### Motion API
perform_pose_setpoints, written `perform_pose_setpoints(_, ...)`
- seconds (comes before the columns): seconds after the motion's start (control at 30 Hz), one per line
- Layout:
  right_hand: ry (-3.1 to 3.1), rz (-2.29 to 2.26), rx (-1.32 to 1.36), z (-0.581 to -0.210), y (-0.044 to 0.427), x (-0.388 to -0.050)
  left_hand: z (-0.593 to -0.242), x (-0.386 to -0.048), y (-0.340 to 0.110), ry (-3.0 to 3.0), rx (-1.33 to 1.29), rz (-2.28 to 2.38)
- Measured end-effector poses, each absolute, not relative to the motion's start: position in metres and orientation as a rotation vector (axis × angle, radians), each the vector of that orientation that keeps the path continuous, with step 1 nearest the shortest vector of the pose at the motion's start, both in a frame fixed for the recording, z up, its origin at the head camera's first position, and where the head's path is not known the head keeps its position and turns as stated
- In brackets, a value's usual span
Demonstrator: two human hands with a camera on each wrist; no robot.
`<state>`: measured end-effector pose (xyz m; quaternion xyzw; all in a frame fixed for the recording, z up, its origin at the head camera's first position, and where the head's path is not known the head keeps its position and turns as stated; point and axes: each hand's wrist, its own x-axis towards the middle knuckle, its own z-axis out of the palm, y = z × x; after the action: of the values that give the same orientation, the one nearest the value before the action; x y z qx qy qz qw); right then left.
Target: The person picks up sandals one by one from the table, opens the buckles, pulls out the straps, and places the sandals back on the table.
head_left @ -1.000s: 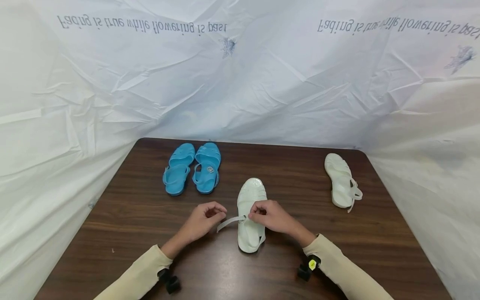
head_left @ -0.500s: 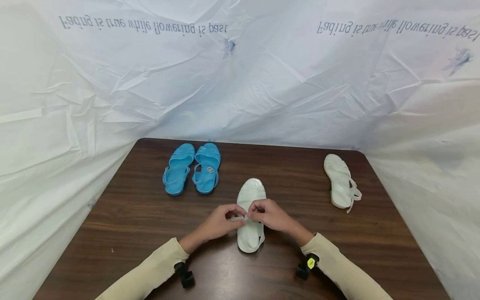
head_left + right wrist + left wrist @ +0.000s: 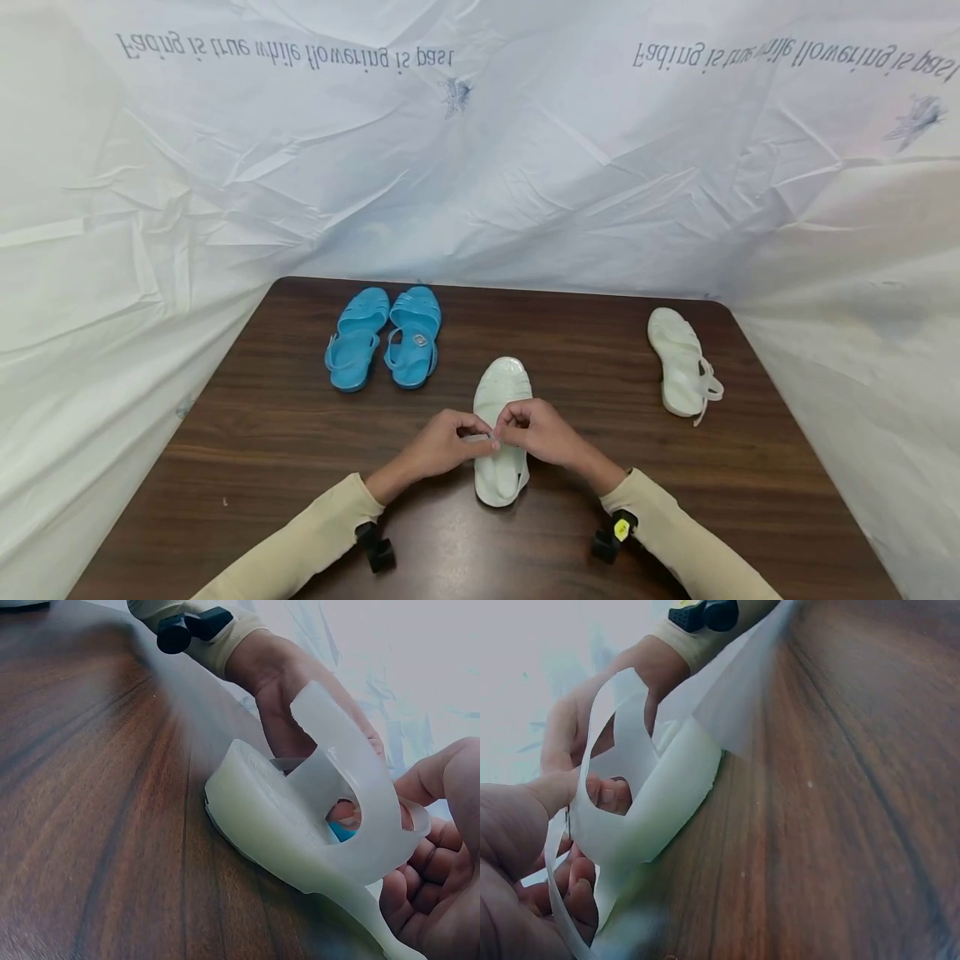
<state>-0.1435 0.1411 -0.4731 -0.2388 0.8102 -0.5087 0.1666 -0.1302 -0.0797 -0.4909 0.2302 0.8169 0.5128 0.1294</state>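
A white sandal (image 3: 502,379) stands upright near the middle of the table, toe pointing away from me. My left hand (image 3: 441,443) reaches in from its left, thumb and forefinger pinching the ankle strap close to the buckle area. From the other side my right hand (image 3: 543,432) pinches the same strap, its fingertips nearly meeting the left ones. The loose strap (image 3: 557,900) hangs past the left hand in the left wrist view. In the right wrist view a strap loop (image 3: 418,819) shows by the right fingertips. Fingers hide the buckle itself.
A pair of blue sandals (image 3: 351,360) lies side by side at the back left. The other white sandal (image 3: 678,367) is at the back right with its strap loose. White sheeting (image 3: 480,183) hangs behind the brown wooden table (image 3: 285,433) and along its sides.
My left hand has moved right, from beside the loose strap onto it, and now meets the right hand over the sandal. The right hand has stayed nearly still, as have the sandals.
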Motion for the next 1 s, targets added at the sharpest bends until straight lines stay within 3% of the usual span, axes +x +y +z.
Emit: perform_pose_setpoints(1.0,2.289,-1.441,-0.600,-0.479,0.149,-0.143,-0.492,-0.119,-0.087,2.600,0.660,1.504)
